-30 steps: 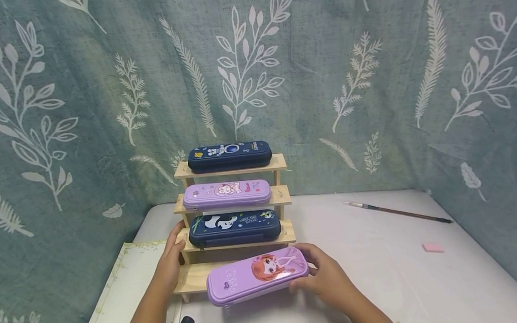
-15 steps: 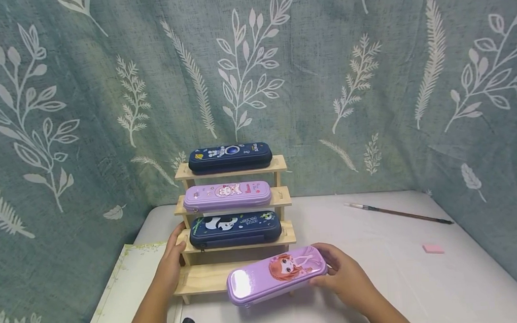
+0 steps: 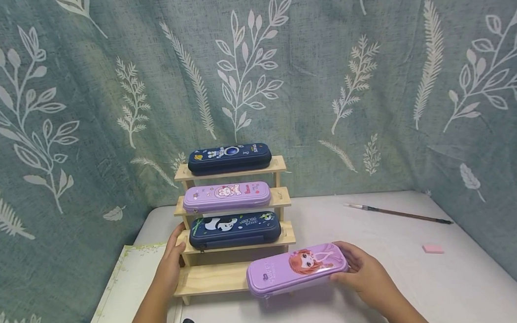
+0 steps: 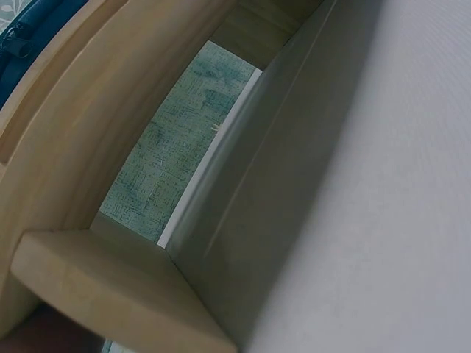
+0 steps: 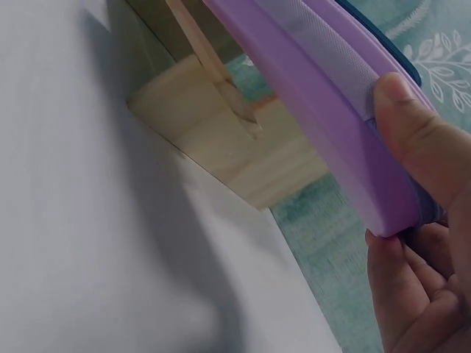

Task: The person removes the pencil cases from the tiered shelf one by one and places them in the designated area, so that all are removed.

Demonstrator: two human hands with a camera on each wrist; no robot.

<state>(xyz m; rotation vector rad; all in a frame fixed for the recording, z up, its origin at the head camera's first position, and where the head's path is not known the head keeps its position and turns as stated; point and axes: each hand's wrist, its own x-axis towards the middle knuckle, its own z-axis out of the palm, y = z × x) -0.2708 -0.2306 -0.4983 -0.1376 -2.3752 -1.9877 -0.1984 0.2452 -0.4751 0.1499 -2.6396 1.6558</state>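
Observation:
A purple pencil case (image 3: 274,277) with a red-haired girl on its lid is held by its right end in my right hand (image 3: 363,276). It tilts slightly, left end lower, in front of the bottom tier. In the right wrist view my thumb (image 5: 412,132) presses its side and the fingers curl under its end. My left hand (image 3: 171,260) grips the left side of a four-tier wooden rack (image 3: 212,278) at the third tier. Upper tiers carry a navy astronaut case (image 3: 229,159), a lilac bunny case (image 3: 227,196) and a navy panda case (image 3: 234,229).
A paintbrush (image 3: 399,213) and a pink eraser (image 3: 432,248) lie on the white table (image 3: 426,289) at right. A pale sheet with a leafy border (image 3: 116,298) lies left of the rack. A green leaf-patterned cloth (image 3: 307,79) hangs behind.
My right hand has moved right with the purple girl case, uncovering more of the rack's bottom tier. My left hand stays at the rack's side.

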